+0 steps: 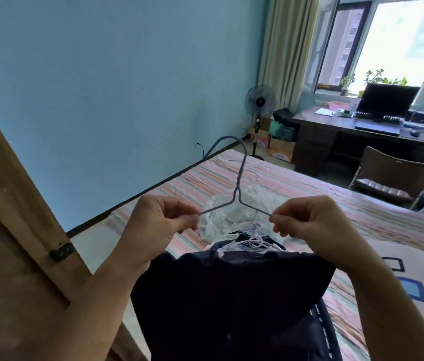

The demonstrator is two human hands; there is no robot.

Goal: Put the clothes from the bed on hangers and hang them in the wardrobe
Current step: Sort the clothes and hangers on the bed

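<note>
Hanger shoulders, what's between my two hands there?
In the head view, the wire hanger spans the gap, left hand and right hand each pinching one shoulder. Behind it lie white clothes on the bed.

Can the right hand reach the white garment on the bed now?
Probably not at once. The right hand pinches one shoulder of the hanger, and the dark garment hangs before the person. The white garment lies close behind the hanger, so a freed hand likely could.
</note>
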